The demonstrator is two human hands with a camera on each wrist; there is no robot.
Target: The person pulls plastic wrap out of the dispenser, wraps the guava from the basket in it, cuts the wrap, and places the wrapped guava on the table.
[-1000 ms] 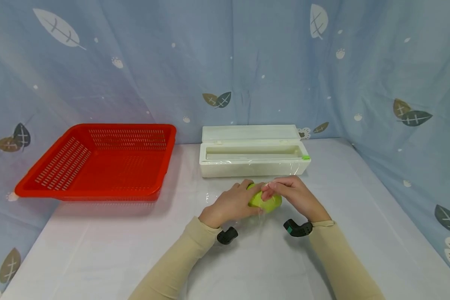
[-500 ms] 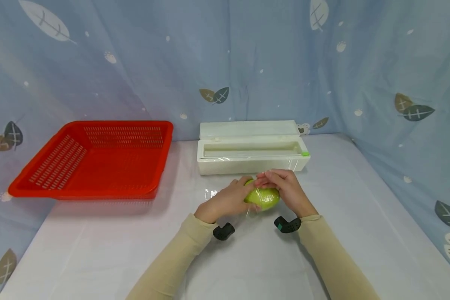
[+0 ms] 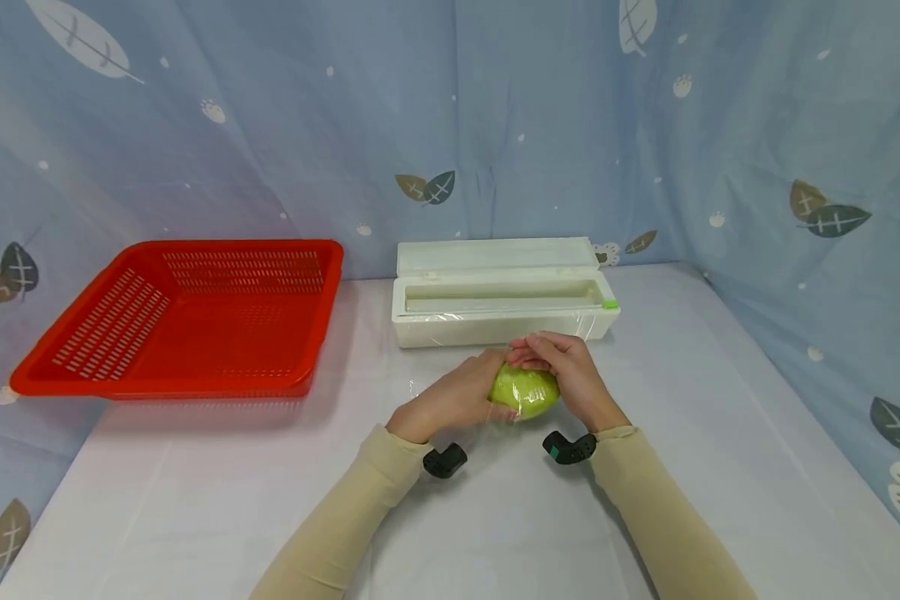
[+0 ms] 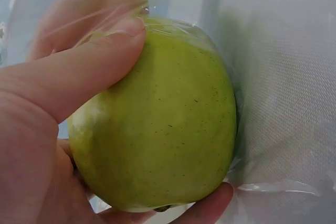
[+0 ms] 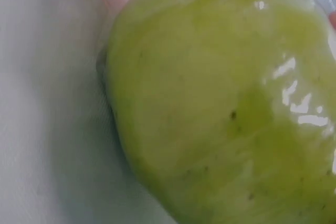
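1. Fruit (image 3: pixel 525 392), green and rounded, under clear film (image 4: pixel 178 27), slightly right of and below the centre of the head view.
2. Left hand (image 3: pixel 457 393): thumb and fingers curled round the fruit's left side, holding firmly.
3. Right hand (image 3: pixel 576 379): fingers bent over the fruit's upper right edge; cannot tell whether gripping film or merely touching.
4. White box (image 3: pixel 506 332) just above both hands in the frame, lid (image 3: pixel 495 255) raised, green tab (image 3: pixel 610 305) at right end.
5. Red basket (image 3: pixel 228 333) at left of the frame, on white tabletop (image 3: pixel 495 533).
6. Blue leaf-print curtain (image 3: pixel 330 125) across the top.
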